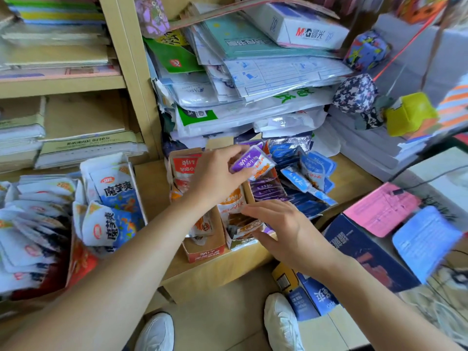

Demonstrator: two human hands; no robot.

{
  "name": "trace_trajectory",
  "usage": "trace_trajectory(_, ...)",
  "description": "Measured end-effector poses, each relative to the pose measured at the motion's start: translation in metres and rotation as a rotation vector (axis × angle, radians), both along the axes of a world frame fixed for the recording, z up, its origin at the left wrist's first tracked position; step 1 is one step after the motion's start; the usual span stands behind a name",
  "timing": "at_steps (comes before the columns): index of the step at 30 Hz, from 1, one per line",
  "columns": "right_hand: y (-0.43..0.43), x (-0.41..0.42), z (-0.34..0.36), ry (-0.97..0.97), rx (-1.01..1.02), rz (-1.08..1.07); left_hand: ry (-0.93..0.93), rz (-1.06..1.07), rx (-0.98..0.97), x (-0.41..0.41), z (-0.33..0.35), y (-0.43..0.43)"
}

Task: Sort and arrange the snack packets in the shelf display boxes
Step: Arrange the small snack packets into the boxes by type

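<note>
Sorting looks partly done: the left hand (217, 178) pinches a purple packet (253, 164) just above the purple row (268, 190) to its right, while the right hand (283, 228), fingers loose and holding nothing, rests beside still-jumbled orange packets (238, 211).

Single head-worn view, looking forward and down, close over the shelf edge (217, 272); display boxes (205, 252) at twelve o'clock.
</note>
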State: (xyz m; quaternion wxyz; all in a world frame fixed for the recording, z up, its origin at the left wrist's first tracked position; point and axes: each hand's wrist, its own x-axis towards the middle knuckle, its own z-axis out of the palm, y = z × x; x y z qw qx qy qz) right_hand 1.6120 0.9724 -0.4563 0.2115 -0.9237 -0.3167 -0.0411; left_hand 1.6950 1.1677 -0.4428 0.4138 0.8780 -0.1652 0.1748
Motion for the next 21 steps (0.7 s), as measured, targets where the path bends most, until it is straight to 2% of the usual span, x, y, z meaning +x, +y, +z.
trace_trajectory(4,-0.001,0.002,-0.001,-0.001,0.003,-0.002,0.071,0.029,-0.144,0.006,0.010,0.019)
trace_trajectory(9,0.004,0.006,-0.002,-0.044,0.010,-0.022,0.130,0.017,-0.038,-0.001,0.014,0.046)
trace_trajectory(15,0.015,0.011,-0.004,-0.085,0.010,-0.051,0.159,-0.160,-0.122,-0.015,0.021,0.025)
trace_trajectory(19,0.015,0.008,-0.006,-0.094,0.017,-0.046,0.124,-0.216,0.055,-0.014,0.024,0.002)
trace_trajectory(21,0.013,0.007,-0.008,-0.099,0.019,-0.053,0.088,-0.196,0.077,-0.008,0.021,-0.003)
